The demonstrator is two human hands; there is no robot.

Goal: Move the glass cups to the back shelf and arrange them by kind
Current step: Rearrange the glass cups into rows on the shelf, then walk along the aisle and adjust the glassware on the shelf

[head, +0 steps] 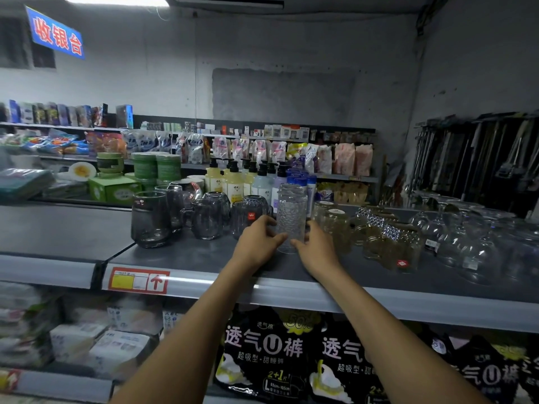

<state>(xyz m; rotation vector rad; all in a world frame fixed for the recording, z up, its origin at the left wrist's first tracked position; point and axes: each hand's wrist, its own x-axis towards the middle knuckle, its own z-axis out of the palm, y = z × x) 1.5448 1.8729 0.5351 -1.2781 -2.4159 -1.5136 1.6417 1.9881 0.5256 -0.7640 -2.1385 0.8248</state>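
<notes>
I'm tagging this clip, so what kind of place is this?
Probably a small shop: a price tag on the shelf edge, rows of pump bottles, a blue cashier sign overhead. The left hand and right hand hold a textured glass.

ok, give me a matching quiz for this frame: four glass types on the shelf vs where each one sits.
Things:
1. tall textured glass
2. smoky grey mug
3. amber cups
4. stemmed glasses

Places:
A. far right of the shelf
B. left end of the row
C. held between left hand and right hand
D. just right of the right hand

Pairs: 1-C, 2-B, 3-D, 4-A
</notes>
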